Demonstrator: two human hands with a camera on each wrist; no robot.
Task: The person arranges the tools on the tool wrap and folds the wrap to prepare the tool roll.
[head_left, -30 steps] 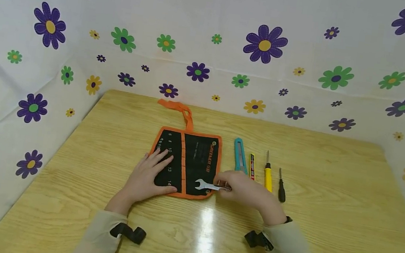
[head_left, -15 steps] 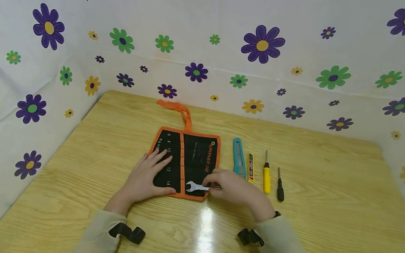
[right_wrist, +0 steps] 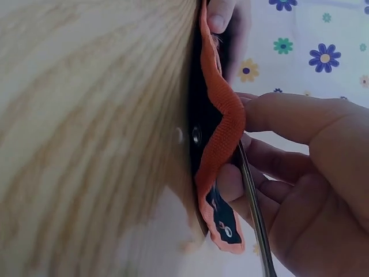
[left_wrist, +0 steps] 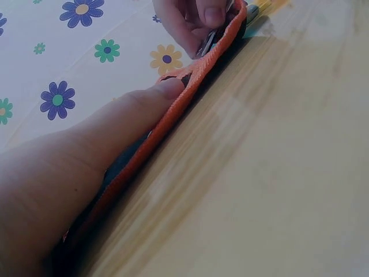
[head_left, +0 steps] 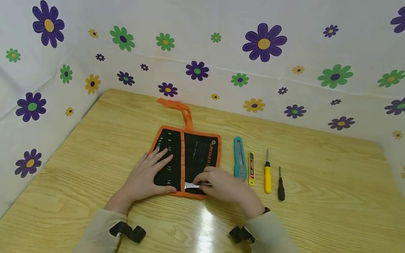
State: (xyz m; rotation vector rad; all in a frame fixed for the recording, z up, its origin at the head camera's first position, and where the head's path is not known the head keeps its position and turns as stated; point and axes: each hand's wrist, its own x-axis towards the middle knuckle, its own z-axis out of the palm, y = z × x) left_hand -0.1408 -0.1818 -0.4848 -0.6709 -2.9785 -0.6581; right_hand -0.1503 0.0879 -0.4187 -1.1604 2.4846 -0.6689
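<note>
A black tool pouch [head_left: 195, 151] with orange edging lies unrolled on the table. Sizes from 6 to 14 are printed down its left panel. My left hand [head_left: 146, 179] rests on that panel with fingers spread, the thumb lying on the front edge near the 14. My right hand [head_left: 222, 185] pinches a silver wrench [head_left: 191, 186] low over the right panel. The wrench points left, its head at the orange middle band beside the 14 and partly out of sight. In the right wrist view, the wrench shank [right_wrist: 253, 208] runs along my fingers past the wavy orange edging [right_wrist: 230, 124].
Right of the pouch lie a teal utility knife [head_left: 239, 158], a yellow blade case [head_left: 251, 169], a yellow-handled screwdriver [head_left: 267, 179] and a black-handled screwdriver [head_left: 281, 190]. An orange tie strap [head_left: 185, 111] trails from the pouch's far edge. A flower-printed cloth [head_left: 211, 51] hangs behind the wooden table [head_left: 329, 209].
My right hand has moved left with the wrench across the right panel. The wrench's open jaw, visible before, is now hidden at the middle band. My left hand has stayed in place.
</note>
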